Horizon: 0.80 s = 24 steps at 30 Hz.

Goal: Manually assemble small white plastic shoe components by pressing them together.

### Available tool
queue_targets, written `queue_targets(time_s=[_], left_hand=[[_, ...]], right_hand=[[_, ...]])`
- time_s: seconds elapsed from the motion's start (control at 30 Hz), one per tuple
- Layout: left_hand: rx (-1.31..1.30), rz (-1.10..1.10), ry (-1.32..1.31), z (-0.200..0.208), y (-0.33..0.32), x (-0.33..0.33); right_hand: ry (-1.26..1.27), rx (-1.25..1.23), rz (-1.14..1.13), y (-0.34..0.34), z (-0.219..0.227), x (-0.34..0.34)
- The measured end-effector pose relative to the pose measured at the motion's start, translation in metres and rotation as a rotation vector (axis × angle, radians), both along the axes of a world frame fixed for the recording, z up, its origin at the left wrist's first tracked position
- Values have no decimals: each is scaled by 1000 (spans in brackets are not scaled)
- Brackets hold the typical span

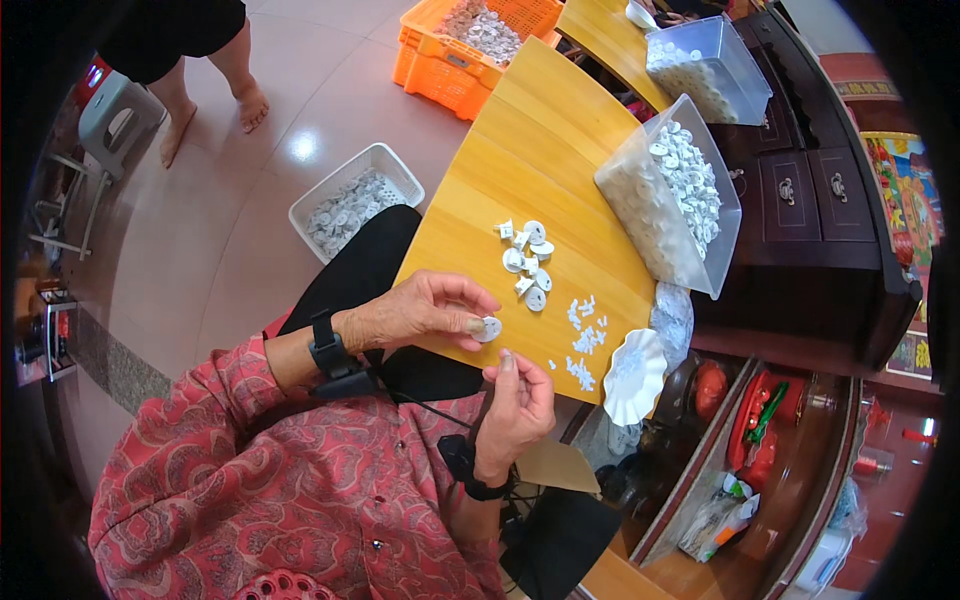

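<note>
Just over the near edge of the yellow table (520, 130), my left hand (425, 308) pinches a round white plastic plug piece (488, 330) between thumb and fingers. Close below it, my right hand (518, 405) has its thumb and index finger pressed together; whatever lies between them is too small to make out. A little farther in on the tabletop is a loose group of similar round white plug pieces (536, 299), several with their stems showing. Tiny white plastic bits (586, 340) are scattered to their right, beside a scalloped white dish (636, 378).
A clear bin (640, 215) full of white pieces stands at the table's right, with another clear bin (745, 75) behind. On the floor are a white basket (405, 172) and an orange crate (430, 75). A person's bare legs (240, 75) stand far left, near a grey stool (105, 115).
</note>
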State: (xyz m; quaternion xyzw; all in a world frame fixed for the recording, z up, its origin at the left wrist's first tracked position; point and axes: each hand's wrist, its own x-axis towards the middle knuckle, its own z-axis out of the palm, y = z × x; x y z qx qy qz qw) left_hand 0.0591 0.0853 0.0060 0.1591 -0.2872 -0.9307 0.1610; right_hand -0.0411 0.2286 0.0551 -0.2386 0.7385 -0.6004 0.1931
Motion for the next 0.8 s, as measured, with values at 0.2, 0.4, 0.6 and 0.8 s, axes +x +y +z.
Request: queue_targets(time_s=[0.2, 0.4, 0.6, 0.8], left_hand=[[-2, -67, 50, -7, 2, 2], [-5, -63, 123, -12, 5, -1], [-16, -65, 107, -11, 6, 0], [-47, -52, 88, -12, 6, 1]], right_hand=[[151, -58, 73, -3, -9, 1], [143, -11, 104, -2, -9, 3], [120, -35, 84, -3, -12, 4], [195, -27, 68, -4, -15, 6]])
